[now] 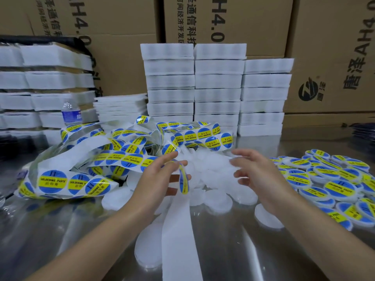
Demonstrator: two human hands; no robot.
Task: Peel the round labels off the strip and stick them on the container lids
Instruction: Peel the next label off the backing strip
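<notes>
Cardboard boxes (121, 27) wall off the top of the frame, and stacks of white foam trays (218, 88) stand against them. Below, the steel table (233, 250) fills the lower half.

The label strip (85, 159) lies in a loose tangle across the left and centre. It is probably pulled slack there so fresh labels feed toward the hands. At the right edge sits a heap of labelled lids (341, 187), likely pushed aside as finished work. The bare lids (218, 201) are bunched at centre, right under both hands, where they are easiest to reach. A spent length of white backing (178, 230) trails down to the bottom edge, out of the way.

The left hand (160, 179) holds a peeled label (183, 181) at its fingertips. The label hangs edge-on, seemingly gripped only at its rim so the sticky face stays free. The right hand (259, 175) hovers over the bare lids with its fingers spread wide and holding nothing. It looks ready to pick or steady the lid that takes this label.
</notes>
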